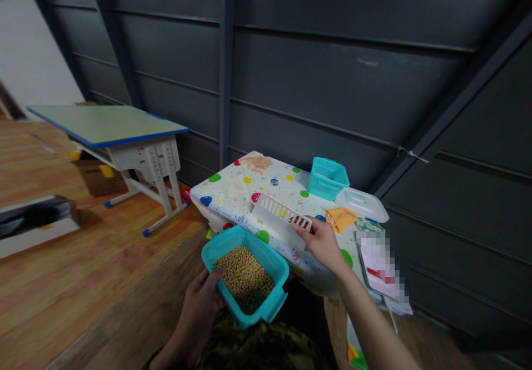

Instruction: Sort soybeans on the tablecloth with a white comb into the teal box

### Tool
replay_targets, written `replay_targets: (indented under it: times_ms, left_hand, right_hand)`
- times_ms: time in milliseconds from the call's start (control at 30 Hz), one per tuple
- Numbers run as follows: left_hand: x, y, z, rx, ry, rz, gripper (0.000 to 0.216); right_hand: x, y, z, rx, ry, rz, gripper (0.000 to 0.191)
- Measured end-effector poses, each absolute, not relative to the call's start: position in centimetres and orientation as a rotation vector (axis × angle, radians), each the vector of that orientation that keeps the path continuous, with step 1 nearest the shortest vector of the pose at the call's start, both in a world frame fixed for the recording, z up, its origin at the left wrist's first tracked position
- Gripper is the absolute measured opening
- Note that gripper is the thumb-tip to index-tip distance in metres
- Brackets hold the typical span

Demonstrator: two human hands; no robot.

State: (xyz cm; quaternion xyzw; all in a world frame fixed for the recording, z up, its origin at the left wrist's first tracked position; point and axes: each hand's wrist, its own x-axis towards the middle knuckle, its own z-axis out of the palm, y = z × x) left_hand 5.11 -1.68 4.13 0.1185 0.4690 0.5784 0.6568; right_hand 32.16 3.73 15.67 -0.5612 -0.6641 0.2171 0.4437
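Note:
My left hand (200,298) grips the near left side of a teal plastic container (279,267), its thumb over the rim. Tan soybeans (245,273) cover the container's bottom, which is held tilted just off the table's front edge. My right hand (323,243) is closed on the right end of a white slotted plastic piece (276,217), like a small basket or sieve. That piece is over the table's front part, its slotted side facing up; whether it touches the cloth I cannot tell. Farther back lies a tan pile of beans or grains (256,163) on the tablecloth.
The table wears a white cloth with coloured dots (286,177). At its right are another teal container (328,179), a clear lid (363,204), an orange cloth (341,219) and a partly blurred device (380,270). A desk (112,123) stands left; a dark wall rises behind.

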Motion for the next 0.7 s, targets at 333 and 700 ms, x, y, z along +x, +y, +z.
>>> replay_targets:
  times_ms: [333,700]
  left_hand:
    - [5.2,-2.0,4.3,0.281,1.071,1.309,0.037]
    - [5.2,-2.0,4.5,0.282,1.064,1.313,0.042]
  right_hand:
    - [33.2,3.0,14.9,-1.408,-1.611,0.524,0.037]
    - [33.6,3.0,15.0,-1.413,-1.616,0.469,0.044]
